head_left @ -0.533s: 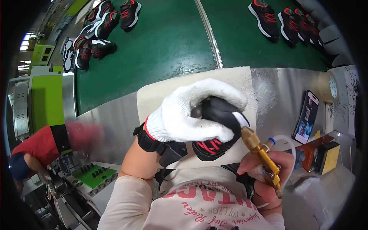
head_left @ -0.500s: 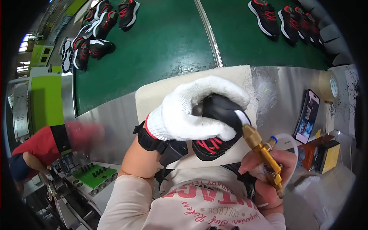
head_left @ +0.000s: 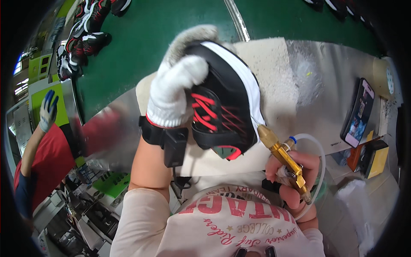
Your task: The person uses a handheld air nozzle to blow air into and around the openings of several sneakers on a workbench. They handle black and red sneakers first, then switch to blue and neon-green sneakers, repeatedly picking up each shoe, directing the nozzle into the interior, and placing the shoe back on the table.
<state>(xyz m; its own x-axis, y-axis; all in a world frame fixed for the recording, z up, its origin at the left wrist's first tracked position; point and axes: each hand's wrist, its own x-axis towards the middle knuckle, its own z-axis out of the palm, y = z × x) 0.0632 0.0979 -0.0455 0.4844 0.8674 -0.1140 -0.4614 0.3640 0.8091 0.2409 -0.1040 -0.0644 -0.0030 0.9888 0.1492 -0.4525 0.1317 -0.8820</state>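
We see a black sneaker [head_left: 224, 103] held up over the pale, grainy work pad [head_left: 274, 64], tipped so its red laces and red-edged tongue face down toward the person. Its upper looks smooth and moulded, with a white sole edge curving along the right side. The left hand [head_left: 173, 92], in a knitted white cotton glove with a red cuff edge, is closed around the shoe's upper end, fingers curled over it; a black strap and box-like device sit on that wrist. Just below the shoe's lower right edge, the bare right hand [head_left: 291, 175] is wrapped tight around a slim brass-coloured spray tool [head_left: 284, 160], its rounded nozzle pointing up at the sole edge, very near it; we cannot tell whether they touch. A clear flexible tube [head_left: 319, 158] loops from the tool around the hand. Beyond the pad lies a dull, scuffed metal table [head_left: 325, 85] with a phone [head_left: 358, 113] propped at its right. Farther off, a green conveyor belt [head_left: 150, 34] carries more black-and-red sneakers [head_left: 83, 40]. At left, another person in a red shirt raises a gloved hand [head_left: 48, 111].
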